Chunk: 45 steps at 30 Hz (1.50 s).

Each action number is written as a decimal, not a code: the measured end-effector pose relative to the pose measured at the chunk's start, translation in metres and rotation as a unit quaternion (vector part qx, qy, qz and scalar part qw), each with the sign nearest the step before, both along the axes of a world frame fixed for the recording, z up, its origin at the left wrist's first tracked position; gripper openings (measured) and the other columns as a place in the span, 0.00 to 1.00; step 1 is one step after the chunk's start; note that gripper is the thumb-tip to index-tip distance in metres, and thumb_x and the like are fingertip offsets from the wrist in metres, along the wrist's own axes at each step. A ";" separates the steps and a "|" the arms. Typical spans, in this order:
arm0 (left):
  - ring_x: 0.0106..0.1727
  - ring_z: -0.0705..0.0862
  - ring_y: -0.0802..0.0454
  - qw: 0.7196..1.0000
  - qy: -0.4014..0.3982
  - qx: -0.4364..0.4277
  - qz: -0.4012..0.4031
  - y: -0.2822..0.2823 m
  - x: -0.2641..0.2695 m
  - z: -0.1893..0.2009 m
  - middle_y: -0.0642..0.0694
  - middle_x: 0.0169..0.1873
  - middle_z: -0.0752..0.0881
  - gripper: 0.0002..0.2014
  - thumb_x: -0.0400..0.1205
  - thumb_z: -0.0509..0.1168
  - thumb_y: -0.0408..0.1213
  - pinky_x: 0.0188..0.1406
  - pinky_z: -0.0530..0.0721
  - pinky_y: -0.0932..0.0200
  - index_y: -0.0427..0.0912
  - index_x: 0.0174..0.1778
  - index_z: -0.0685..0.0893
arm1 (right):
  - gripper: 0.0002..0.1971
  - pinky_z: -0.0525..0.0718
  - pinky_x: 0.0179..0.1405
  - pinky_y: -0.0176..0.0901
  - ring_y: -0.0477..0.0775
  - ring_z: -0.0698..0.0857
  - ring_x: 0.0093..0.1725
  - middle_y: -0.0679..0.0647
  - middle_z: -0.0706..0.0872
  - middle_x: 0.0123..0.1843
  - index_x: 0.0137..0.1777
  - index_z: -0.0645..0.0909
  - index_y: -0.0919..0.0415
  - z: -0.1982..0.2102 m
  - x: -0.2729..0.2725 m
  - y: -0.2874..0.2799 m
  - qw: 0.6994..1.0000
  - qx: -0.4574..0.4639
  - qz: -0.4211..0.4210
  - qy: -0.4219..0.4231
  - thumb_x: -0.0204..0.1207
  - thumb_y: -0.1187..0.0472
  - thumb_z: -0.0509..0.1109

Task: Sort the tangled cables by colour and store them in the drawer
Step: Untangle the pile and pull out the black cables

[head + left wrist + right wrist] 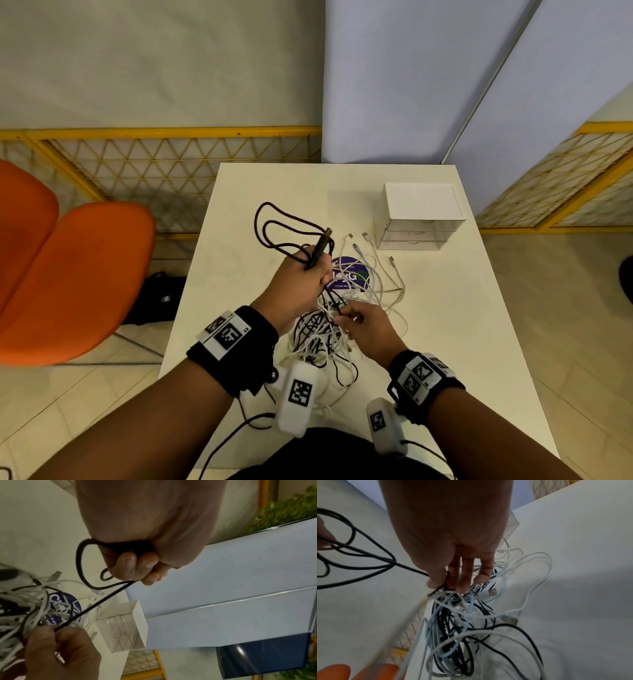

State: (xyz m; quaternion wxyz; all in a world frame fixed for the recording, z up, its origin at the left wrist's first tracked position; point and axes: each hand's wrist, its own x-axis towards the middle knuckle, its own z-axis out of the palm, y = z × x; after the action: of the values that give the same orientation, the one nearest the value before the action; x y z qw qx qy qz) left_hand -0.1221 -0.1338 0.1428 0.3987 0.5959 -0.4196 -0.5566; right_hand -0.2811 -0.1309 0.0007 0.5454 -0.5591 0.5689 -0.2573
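Left hand (301, 281): fist closed round looped black cable (274, 228), raised over table (239, 219). Right hand (366, 325): pinches same cable at mixed tangle (322, 339) (black, white). Drawer unit (419, 219): rear right, closed.

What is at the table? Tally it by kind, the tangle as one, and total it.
Hands: 2 (left hand, right hand)
Black cable, in both grips: 1
Cable tangle: 1
Drawer unit: 1
Purple sticker: 1
Total: 6
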 end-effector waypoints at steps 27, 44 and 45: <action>0.19 0.62 0.56 0.991 -0.052 0.116 -0.052 0.008 0.039 -0.030 0.43 0.33 0.84 0.04 0.86 0.67 0.34 0.19 0.60 0.65 0.37 0.48 0.82 | 0.08 0.74 0.39 0.41 0.51 0.86 0.48 0.44 0.88 0.46 0.55 0.85 0.45 0.022 -0.029 -0.002 0.907 -0.213 0.155 0.328 0.82 0.49 0.66; 0.23 0.59 0.54 0.982 -0.103 0.156 -0.038 0.006 0.037 -0.038 0.49 0.27 0.68 0.10 0.88 0.62 0.39 0.22 0.55 0.63 0.42 0.43 0.84 | 0.20 0.76 0.36 0.47 0.51 0.77 0.40 0.46 0.79 0.38 0.42 0.81 0.52 0.028 -0.029 0.005 0.890 -0.266 0.166 0.331 0.82 0.38 0.59; 0.23 0.59 0.54 0.984 -0.100 0.146 -0.036 0.006 0.038 -0.036 0.50 0.26 0.67 0.10 0.88 0.62 0.39 0.22 0.55 0.63 0.42 0.43 0.84 | 0.17 0.76 0.37 0.47 0.51 0.79 0.40 0.45 0.80 0.37 0.42 0.80 0.51 0.026 -0.030 0.004 0.912 -0.202 0.166 0.317 0.82 0.40 0.61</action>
State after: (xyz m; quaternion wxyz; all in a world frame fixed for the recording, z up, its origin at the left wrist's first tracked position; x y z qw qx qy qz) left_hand -0.0839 -0.1280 0.1068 0.2431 0.6848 -0.3925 -0.5638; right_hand -0.3108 -0.1268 0.0267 0.2468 -0.7961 0.5464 -0.0817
